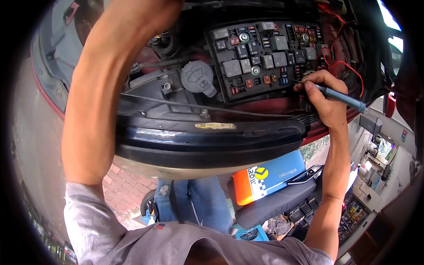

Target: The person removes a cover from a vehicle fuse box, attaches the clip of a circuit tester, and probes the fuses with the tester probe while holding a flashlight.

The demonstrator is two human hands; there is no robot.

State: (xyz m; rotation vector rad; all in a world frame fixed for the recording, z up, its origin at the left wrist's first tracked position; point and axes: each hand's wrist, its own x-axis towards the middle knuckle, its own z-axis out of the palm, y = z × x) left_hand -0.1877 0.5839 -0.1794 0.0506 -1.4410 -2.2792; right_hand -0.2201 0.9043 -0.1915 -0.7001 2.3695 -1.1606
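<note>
One arm [92, 106], the left, rises past the frame's top, its hand's state impossible to tell; upper right, the right hand [326, 98], wrist bent leftward, pinches a slim probe [346, 100].

Open air over the black plastic fuse box [240, 95]; at right, thin looping red wires [363, 81] and bare right hand [327, 97] obstruct.

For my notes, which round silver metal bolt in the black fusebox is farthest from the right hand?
The upper left bolt; the lower bolt and right bolt sit nearer the right hand.
</note>
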